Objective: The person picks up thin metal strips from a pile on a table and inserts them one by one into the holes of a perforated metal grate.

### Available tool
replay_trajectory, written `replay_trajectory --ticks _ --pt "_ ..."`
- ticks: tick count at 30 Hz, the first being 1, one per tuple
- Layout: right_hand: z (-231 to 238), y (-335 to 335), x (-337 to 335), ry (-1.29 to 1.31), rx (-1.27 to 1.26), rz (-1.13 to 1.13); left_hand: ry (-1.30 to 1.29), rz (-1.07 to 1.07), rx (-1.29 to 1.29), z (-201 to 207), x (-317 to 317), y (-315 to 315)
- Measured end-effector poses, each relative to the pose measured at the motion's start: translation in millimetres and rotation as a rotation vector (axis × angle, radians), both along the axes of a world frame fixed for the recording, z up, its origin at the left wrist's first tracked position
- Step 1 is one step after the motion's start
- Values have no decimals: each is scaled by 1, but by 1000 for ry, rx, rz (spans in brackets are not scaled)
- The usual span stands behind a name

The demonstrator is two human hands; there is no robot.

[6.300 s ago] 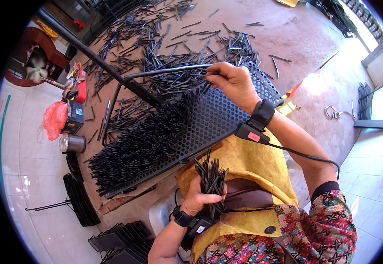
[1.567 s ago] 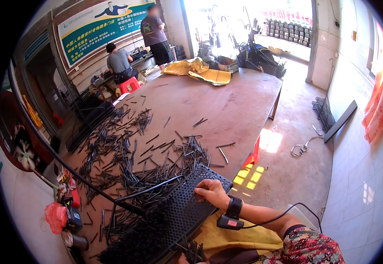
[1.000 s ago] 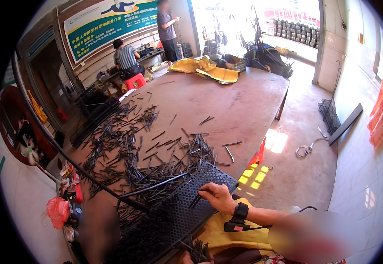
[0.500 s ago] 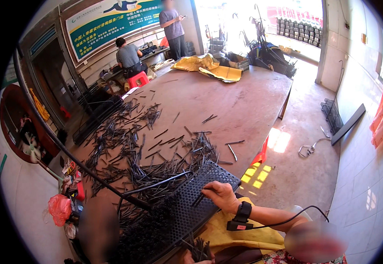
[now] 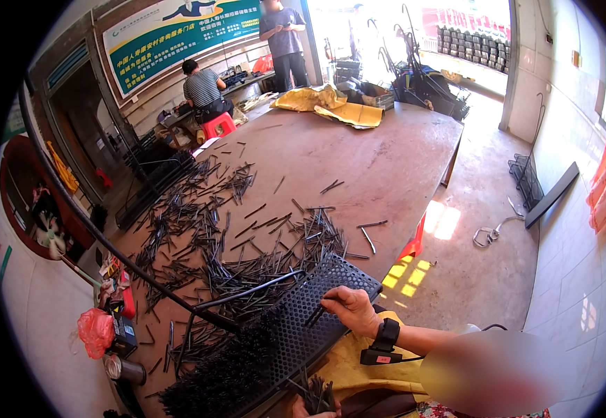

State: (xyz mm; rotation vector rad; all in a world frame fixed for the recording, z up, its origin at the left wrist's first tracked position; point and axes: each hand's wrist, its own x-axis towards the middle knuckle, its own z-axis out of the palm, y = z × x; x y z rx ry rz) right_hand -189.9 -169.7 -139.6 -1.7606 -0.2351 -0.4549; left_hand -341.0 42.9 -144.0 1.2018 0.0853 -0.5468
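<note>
A black perforated board (image 5: pixel 317 292) lies tilted at the table's near edge, with rows of small round holes. Its left part is thick with dark bristle tufts (image 5: pixel 226 369) standing up. Over the bare holes, my right hand (image 5: pixel 353 310) is closed in a pinch; short thin dark bristle strands (image 5: pixel 315 317) show beneath its fingertips. Whether their ends sit in a hole I cannot tell. Near the bottom edge, my left hand (image 5: pixel 310 409) is closed around a bunch of dark bristle strands (image 5: pixel 317 393), its lower part cut off by the frame.
Many loose dark strands (image 5: pixel 247 272) lie scattered on the brown table (image 5: pixel 379 167). A black metal rod (image 5: pixel 136 279) crosses at left, near a tin can (image 5: pixel 125 369) and a red plastic bag (image 5: pixel 95 333). Yellow sheeting (image 5: pixel 351 115) rests at the far end. Two people stay beyond.
The standing person in the back has shifted right. A blurred dark shape at the lower left is gone, uncovering tufts and the can. My hands have hardly moved.
</note>
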Motion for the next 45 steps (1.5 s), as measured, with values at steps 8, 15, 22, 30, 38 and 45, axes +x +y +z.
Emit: replay_trajectory --ticks 8,15,22,30,38,45 --pt "-2 -2 0 27 11 -9 -14 7 3 -4 -1 1" --pt "-2 2 -1 12 33 -10 -21 47 11 -8 -5 4" --pt "0 -1 0 -46 42 -20 -6 23 7 4 -1 -4" --pt "-4 -3 0 -48 41 -19 10 5 -6 3 0 -4" --pt "0 -5 -3 54 31 -31 -8 30 -31 -16 -4 -4" --pt "-6 0 -1 51 76 -18 -7 26 -16 -1 -3 0"
